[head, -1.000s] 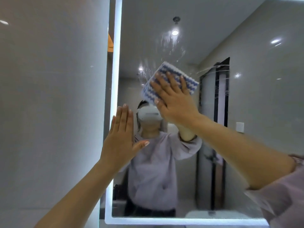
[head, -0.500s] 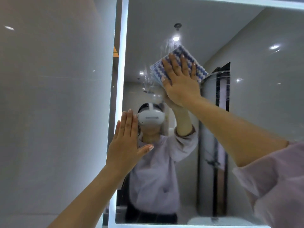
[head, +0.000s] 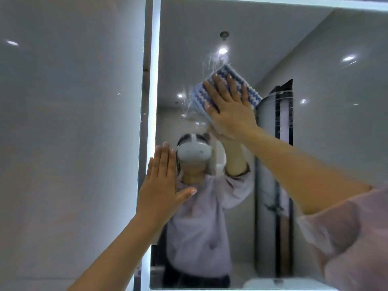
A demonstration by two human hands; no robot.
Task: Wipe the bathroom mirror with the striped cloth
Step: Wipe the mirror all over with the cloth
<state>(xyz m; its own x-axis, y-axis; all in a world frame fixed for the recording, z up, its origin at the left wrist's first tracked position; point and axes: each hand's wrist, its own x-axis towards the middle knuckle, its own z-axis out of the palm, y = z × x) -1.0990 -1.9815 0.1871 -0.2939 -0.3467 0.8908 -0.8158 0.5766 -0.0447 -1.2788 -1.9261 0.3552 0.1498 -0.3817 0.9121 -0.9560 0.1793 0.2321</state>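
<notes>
No readable text, label, brand, number or sign appeared anywhere in the view. The striped cloth [head: 235, 85], the mirror [head: 315, 49] and the wall tiles [head: 63, 122] all carried no lettering.

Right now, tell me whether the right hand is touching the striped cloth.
Touching. The head view shows the right hand spread flat over the striped cloth, pressing it against the mirror.

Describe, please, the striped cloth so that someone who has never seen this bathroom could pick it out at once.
Find the wall mirror with the glowing white edge. In its upper middle, the right hand presses a cloth flat against the glass, just below a reflected ceiling light. That striped cloth is the only patterned thing here: blue and white wavy bands, against grey walls and a plain pale top.
</notes>
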